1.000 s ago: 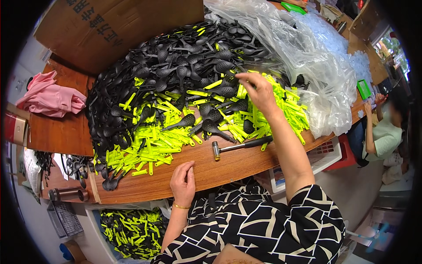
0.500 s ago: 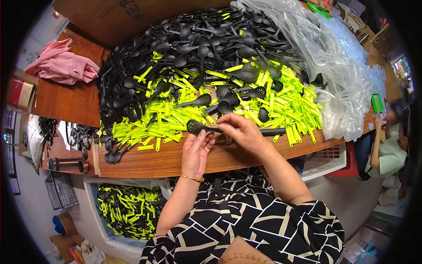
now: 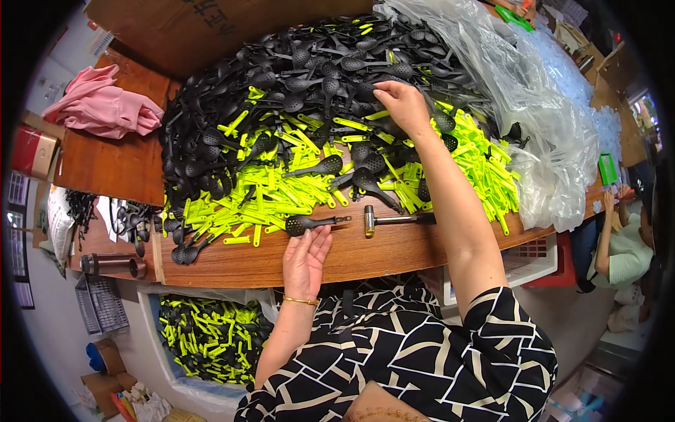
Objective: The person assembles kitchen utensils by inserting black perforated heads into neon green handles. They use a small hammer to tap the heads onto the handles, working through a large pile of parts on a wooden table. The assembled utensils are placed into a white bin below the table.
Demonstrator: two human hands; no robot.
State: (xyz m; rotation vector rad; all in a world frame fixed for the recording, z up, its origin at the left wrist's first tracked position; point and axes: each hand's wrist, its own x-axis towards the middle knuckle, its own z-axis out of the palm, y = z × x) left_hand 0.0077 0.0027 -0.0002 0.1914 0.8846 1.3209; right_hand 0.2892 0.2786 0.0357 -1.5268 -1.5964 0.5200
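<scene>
While the desk (image 3: 351, 261) extends beneath the left grip (image 3: 303, 271) and the right grip (image 3: 408, 109), a heap of black spoons (image 3: 295, 67) covers its far portion, beyond the left grip and at the fingertips of the right grip. A crumpled clear plastic sheet (image 3: 555, 165) lies to the right of the right grip. A cardboard panel (image 3: 232, 42) stands beyond both grips, toward the left. Loose yellow-green handles (image 3: 260, 188) lie just beyond the left grip; a second batch sits to the right of the right grip and nearer the person. A tub (image 3: 153, 327) of mixed black and yellow-green pieces stands lower than the desk, to the left of the left grip. A pink cloth (image 3: 102, 105) rests well to the left of the left grip.

The right grip is partly curled; whether it holds a piece cannot be determined. The left grip is narrow, thumb and fingers holding a perforated spoon (image 3: 298, 225), its stem pointing right. A hammer (image 3: 370, 221) lies to the right of the left grip, its handle passing behind the right forearm.
</scene>
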